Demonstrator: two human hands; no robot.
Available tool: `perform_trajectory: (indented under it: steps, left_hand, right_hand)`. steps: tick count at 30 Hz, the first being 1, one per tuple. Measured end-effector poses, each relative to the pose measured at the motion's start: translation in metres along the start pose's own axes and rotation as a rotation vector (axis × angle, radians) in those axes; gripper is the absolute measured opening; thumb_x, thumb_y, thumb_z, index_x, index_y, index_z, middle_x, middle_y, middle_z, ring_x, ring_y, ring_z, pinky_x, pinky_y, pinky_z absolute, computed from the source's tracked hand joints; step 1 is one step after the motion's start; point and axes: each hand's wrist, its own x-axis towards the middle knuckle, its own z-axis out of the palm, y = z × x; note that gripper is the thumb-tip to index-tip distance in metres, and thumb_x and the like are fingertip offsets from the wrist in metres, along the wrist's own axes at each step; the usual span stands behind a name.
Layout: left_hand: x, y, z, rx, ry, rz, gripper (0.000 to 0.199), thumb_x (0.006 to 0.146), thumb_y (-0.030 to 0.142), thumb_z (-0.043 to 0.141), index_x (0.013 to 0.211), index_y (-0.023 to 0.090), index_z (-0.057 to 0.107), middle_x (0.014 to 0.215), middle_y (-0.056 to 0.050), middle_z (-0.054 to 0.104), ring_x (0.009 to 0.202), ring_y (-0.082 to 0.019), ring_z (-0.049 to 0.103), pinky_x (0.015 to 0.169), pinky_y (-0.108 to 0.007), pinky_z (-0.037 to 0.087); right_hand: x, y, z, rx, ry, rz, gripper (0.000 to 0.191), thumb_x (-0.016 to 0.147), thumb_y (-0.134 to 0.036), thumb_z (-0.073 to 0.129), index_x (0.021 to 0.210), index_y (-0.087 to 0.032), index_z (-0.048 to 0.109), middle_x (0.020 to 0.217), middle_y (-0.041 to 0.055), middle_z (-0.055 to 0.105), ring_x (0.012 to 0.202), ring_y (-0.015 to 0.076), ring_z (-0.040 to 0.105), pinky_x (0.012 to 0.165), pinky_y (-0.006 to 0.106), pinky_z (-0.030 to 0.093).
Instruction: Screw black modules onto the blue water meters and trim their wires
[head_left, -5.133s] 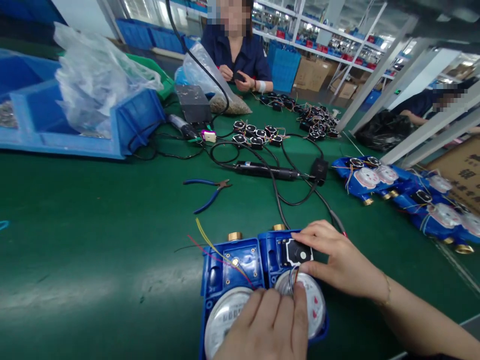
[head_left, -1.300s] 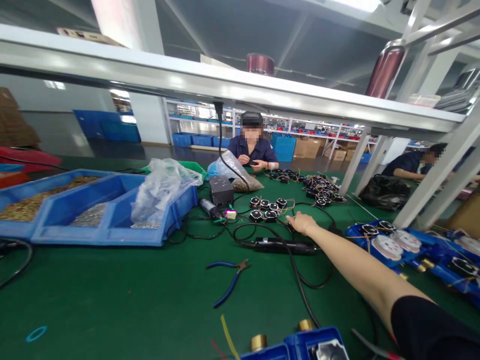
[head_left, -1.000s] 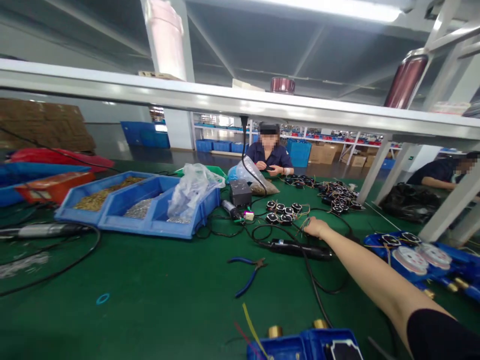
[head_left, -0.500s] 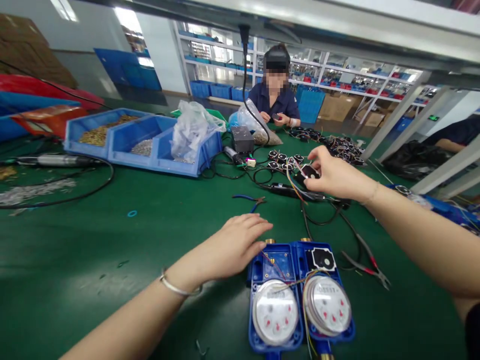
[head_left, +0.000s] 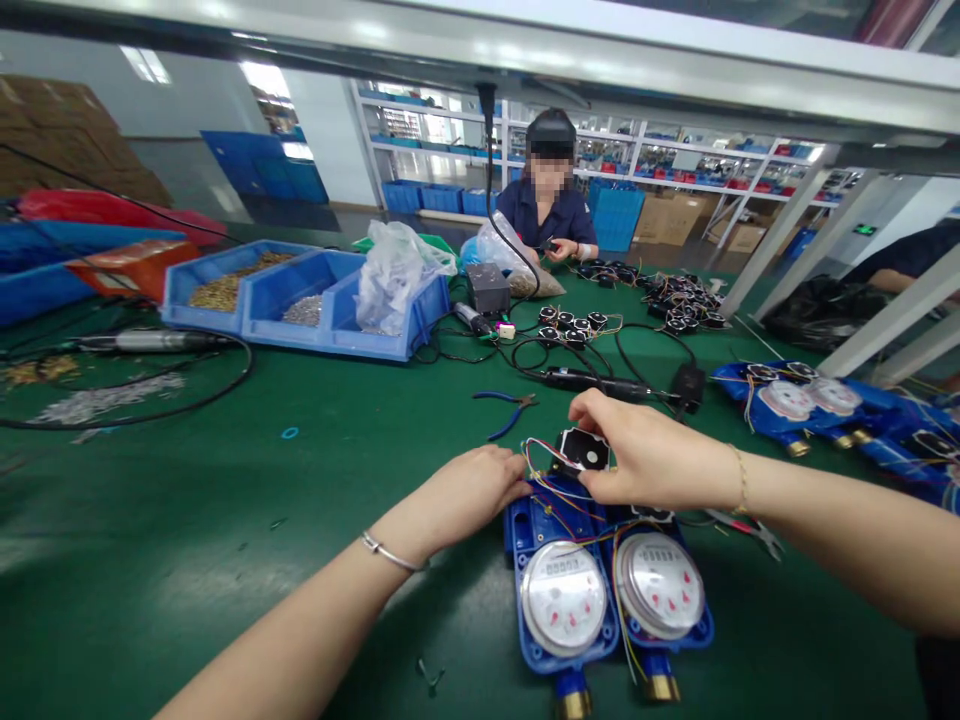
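Two blue water meters with round white dials lie side by side in front of me, the left water meter (head_left: 564, 597) and the right water meter (head_left: 660, 588). My left hand (head_left: 480, 490) has its fingers closed at the upper left corner of the left one; the fingertips are partly hidden. Just above that meter's top compartment, my right hand (head_left: 637, 450) grips a black module (head_left: 584, 452) with a white rim between thumb and fingers. Thin coloured wires (head_left: 534, 455) hang from the module toward my left fingertips. My right hand partly covers the right meter's top compartment.
Blue-handled pliers (head_left: 506, 410) lie beyond my left hand, red-handled pliers (head_left: 757, 530) at right. A black electric screwdriver (head_left: 592, 383) with cables lies behind. Blue parts bins (head_left: 292, 335) stand at left, more meters (head_left: 795, 400) at right. A co-worker (head_left: 546, 205) sits opposite.
My right hand has brought the black module from the back of the table toward me, over the left meter. My left hand's fingers have closed at that meter's corner.
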Motion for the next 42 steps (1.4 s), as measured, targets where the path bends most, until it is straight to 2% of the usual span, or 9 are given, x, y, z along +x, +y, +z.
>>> perform_trajectory:
  steps: [6,12,14,17,24,28,33,37,42]
  left_hand:
    - [-0.011,0.005,0.004,-0.237,0.032,-0.080,0.029,0.091,0.038,0.045,0.105,0.015,0.055,0.103,-0.006,0.059,0.095,-0.018,0.057,0.086,-0.041,0.047]
    - [-0.034,0.020,0.003,-0.604,0.006,-0.121,0.046,0.091,0.037,0.043,0.130,0.019,0.027,0.089,-0.001,0.057,0.080,-0.012,0.056,0.070,-0.025,0.047]
    - [-0.037,0.027,0.005,-0.684,0.026,-0.141,0.039,0.090,0.039,0.043,0.122,0.017,0.037,0.088,-0.001,0.056,0.079,-0.011,0.054,0.069,-0.024,0.046]
    - [-0.040,0.039,0.008,-0.707,0.101,-0.220,0.033,0.092,0.045,0.036,0.091,0.016,0.052,0.083,0.000,0.054,0.077,-0.012,0.049,0.069,-0.024,0.042]
    - [-0.060,0.066,0.008,-0.756,0.207,-0.350,0.034,0.090,0.045,0.042,0.072,0.017,0.050,0.074,0.002,0.050,0.070,-0.012,0.042,0.063,-0.024,0.030]
    - [-0.067,0.066,0.018,-1.042,0.105,-0.346,0.041,0.087,0.053,0.043,0.072,0.016,0.053,0.068,0.001,0.051,0.065,-0.011,0.046,0.061,-0.023,0.035]
    - [-0.070,0.064,0.042,-1.439,-0.147,-0.302,0.057,0.076,0.069,0.045,0.066,0.013,0.055,0.060,-0.003,0.056,0.054,-0.011,0.050,0.055,-0.023,0.039]
    - [-0.069,0.064,0.054,-1.577,-0.266,-0.287,0.056,0.075,0.066,0.051,0.067,0.012,0.060,0.063,-0.006,0.058,0.055,-0.010,0.052,0.054,-0.021,0.039]
    - [-0.069,0.056,0.058,-1.650,-0.295,-0.238,0.056,0.073,0.066,0.054,0.066,0.012,0.063,0.059,-0.002,0.054,0.049,-0.006,0.046,0.049,-0.016,0.035]
  right_hand:
    - [0.000,0.001,0.009,-0.007,0.032,-0.015,0.040,0.070,-0.021,0.059,0.107,-0.018,0.043,0.094,0.0043,0.057,0.079,0.0173,0.053,0.069,0.028,0.041]
    - [0.002,0.000,0.021,-0.032,0.018,-0.059,0.039,0.068,-0.017,0.057,0.105,-0.017,0.045,0.097,0.0067,0.057,0.087,0.0208,0.053,0.074,0.031,0.041]
    - [0.001,-0.004,0.023,-0.037,0.001,-0.088,0.039,0.067,-0.017,0.058,0.104,-0.017,0.046,0.096,0.0062,0.057,0.086,0.0206,0.053,0.073,0.031,0.041]
    - [0.002,-0.007,0.024,-0.040,-0.005,-0.119,0.038,0.068,-0.017,0.057,0.104,-0.016,0.048,0.095,0.0062,0.057,0.084,0.0203,0.053,0.073,0.032,0.042]
    - [0.010,0.001,0.024,0.019,-0.036,-0.209,0.038,0.075,-0.019,0.062,0.112,-0.017,0.054,0.100,0.0057,0.058,0.093,0.0195,0.054,0.083,0.032,0.045]
    - [0.010,0.010,0.034,0.112,-0.095,-0.296,0.042,0.078,-0.019,0.064,0.119,-0.017,0.055,0.107,0.0055,0.059,0.097,0.0161,0.056,0.087,0.027,0.046]
    - [0.005,0.022,0.045,0.186,-0.169,-0.359,0.048,0.078,-0.021,0.069,0.123,-0.017,0.055,0.114,0.0058,0.059,0.103,0.0148,0.056,0.092,0.025,0.045]
    - [0.001,0.025,0.051,0.171,-0.232,-0.359,0.042,0.079,-0.019,0.069,0.120,-0.017,0.058,0.114,0.0064,0.060,0.101,0.0159,0.056,0.089,0.029,0.047]
    - [0.000,0.025,0.055,0.128,-0.262,-0.376,0.030,0.086,-0.022,0.062,0.115,-0.016,0.060,0.115,0.0083,0.058,0.100,0.0170,0.054,0.085,0.032,0.047]
